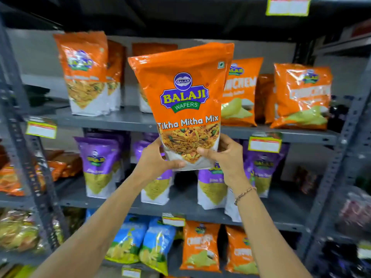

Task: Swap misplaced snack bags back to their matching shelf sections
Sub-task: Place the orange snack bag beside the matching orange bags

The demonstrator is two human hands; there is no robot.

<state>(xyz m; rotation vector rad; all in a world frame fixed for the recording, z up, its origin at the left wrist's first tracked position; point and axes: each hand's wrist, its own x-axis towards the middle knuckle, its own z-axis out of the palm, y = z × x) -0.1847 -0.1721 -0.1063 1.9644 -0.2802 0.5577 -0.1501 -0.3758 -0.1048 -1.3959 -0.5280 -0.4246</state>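
Holding: both hands raise an orange Balaji Tikha Mitha Mix bag (185,101) upright before the top shelf (124,119).
Left hand (155,161): thumb across the bag's white bottom front, fingers hidden behind.
Right hand (225,155): thumb pressed on the lower front, fingers wrapped round its right edge.
Below: purple Balaji bags (100,165).

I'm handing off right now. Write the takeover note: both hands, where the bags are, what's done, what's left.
Left hand and right hand: both grip the bottom of one Tikha Mitha Mix bag, held upright in front of the top shelf.
Matching mix bags stand at the top shelf's left; orange chips bags sit at its right. Purple bags fill the shelf below.
Done: bag is in hand, off any shelf.
Left: probably set it among the matching mix bags, top left, then check for other strays.
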